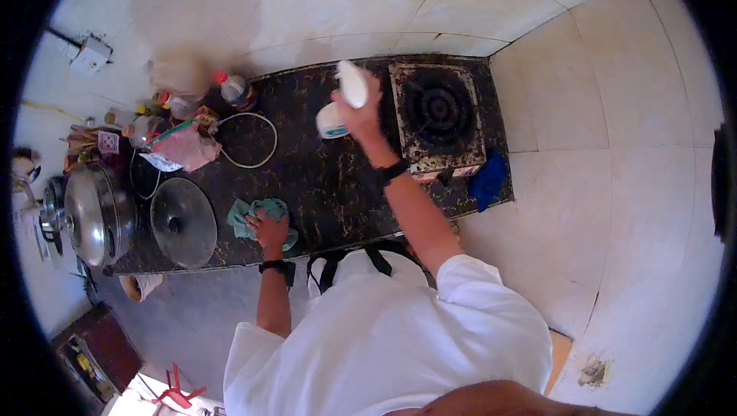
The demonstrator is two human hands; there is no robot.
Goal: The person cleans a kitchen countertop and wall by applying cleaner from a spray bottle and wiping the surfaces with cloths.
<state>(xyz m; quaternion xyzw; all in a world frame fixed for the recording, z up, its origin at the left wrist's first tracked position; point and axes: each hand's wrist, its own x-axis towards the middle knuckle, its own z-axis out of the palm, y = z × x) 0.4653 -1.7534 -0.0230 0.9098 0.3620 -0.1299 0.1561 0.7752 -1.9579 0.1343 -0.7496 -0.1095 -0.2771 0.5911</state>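
Note:
My right hand [361,107] is closed around a white plastic bottle [332,123] with a teal mark low on its side. The bottle's pale, oval upper part shows above my fingers, blurred. It is over the dark marbled counter [322,186], just left of the gas stove [437,109]. Near the counter's front edge, my left hand [269,230] presses on a crumpled green cloth [249,212], its fingers closed into the folds.
Left of the cloth lies a round metal lid [184,222], with a lidded pot [92,216] beyond it. A pink bag [188,147], a white cable loop [261,140] and a red-capped bottle [236,92] sit farther back. A blue cloth [488,182] hangs beside the stove.

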